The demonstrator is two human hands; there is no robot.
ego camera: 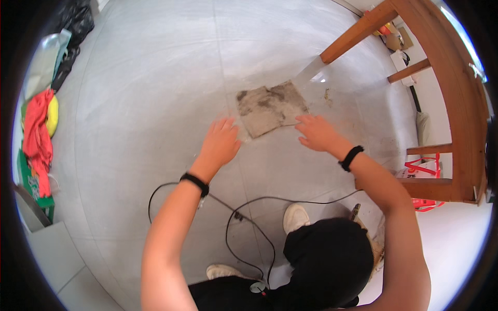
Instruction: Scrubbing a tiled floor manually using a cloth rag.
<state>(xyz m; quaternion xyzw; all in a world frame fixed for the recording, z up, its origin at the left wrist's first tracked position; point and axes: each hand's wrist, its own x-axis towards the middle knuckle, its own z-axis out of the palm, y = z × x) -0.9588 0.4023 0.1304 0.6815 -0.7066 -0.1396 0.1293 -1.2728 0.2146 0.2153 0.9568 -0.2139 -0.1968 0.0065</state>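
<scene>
A beige rag or thin mat point(268, 107) with dark stains lies flat on the grey tiled floor, in front of me. My left hand point(221, 140) is over the floor just left of its lower corner, fingers spread and holding nothing; a slight blur is on the fingertips. My right hand point(320, 132) reaches to the lower right corner of the rag, its fingers apart. Whether those fingertips touch the fabric cannot be made out. Black bands circle both wrists.
A black cable point(268, 197) loops over the floor near my shoes point(296, 218). A wooden table or bench frame point(465, 116) stands at right, with a red-handled bag point(422, 169) beneath. Along the left lie black plastic bags point(76, 21), a red cloth point(38, 132) and a green box point(46, 202).
</scene>
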